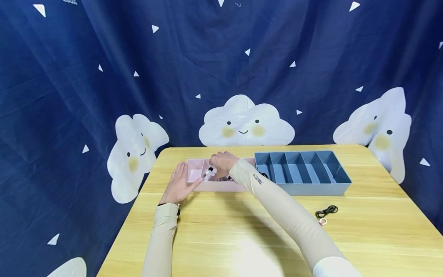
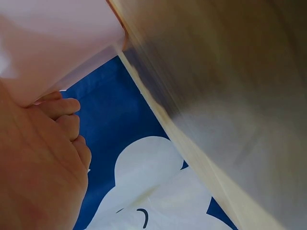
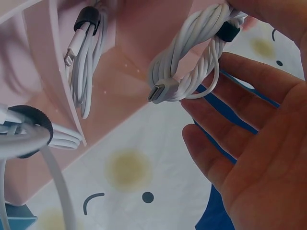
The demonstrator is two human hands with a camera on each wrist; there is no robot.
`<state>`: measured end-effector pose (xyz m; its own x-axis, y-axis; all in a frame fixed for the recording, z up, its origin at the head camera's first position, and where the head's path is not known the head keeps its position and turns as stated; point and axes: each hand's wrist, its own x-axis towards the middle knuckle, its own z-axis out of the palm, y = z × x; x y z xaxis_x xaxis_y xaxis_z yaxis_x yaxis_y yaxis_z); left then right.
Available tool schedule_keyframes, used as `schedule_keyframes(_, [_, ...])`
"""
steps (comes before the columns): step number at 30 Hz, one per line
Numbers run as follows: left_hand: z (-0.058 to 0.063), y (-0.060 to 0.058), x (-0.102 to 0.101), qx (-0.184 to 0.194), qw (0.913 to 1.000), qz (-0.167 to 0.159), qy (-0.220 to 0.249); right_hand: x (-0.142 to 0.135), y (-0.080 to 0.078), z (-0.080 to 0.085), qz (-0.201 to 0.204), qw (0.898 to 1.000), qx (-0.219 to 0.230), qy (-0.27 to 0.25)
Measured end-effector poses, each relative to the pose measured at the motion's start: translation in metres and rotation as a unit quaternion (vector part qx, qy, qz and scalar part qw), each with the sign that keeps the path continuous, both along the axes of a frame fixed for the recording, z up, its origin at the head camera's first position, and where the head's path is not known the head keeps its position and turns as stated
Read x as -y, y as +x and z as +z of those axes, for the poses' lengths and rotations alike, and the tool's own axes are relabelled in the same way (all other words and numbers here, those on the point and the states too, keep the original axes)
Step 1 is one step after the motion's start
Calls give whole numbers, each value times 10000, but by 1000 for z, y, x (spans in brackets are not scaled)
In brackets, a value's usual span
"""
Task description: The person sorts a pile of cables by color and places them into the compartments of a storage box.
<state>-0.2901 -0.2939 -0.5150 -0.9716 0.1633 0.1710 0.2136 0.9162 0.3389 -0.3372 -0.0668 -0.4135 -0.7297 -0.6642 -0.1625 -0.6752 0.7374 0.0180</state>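
My right hand (image 1: 224, 163) is over the pink divided box (image 1: 214, 187). In the right wrist view, it pinches a coiled white charging cable (image 3: 184, 40) near the cable's black tie, while the other fingers are loosely extended. The cable's metal plug tip points away from the palm. A second white cable (image 3: 85, 72) with a black tie stands in a compartment, and another bundled white cable (image 3: 62, 136) lies beyond a divider. At the box's left end, my left hand (image 1: 176, 184) rests with fingers along the end wall and the thumb toward the front rim.
A blue-grey divided box (image 1: 311, 189) adjoins the pink box on the right, with something black in its left part. A black bundled cable (image 1: 326, 211) and a small item with a white loop (image 1: 323, 221) lie on the wooden table (image 1: 214, 231). A cloud-patterned curtain (image 1: 183, 57) hangs behind.
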Motion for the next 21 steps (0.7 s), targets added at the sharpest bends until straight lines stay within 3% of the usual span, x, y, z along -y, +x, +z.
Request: schedule_keyframes(21, [1, -2, 1, 117, 9999, -14, 18, 4, -2, -4, -41, 10000, 70, 14])
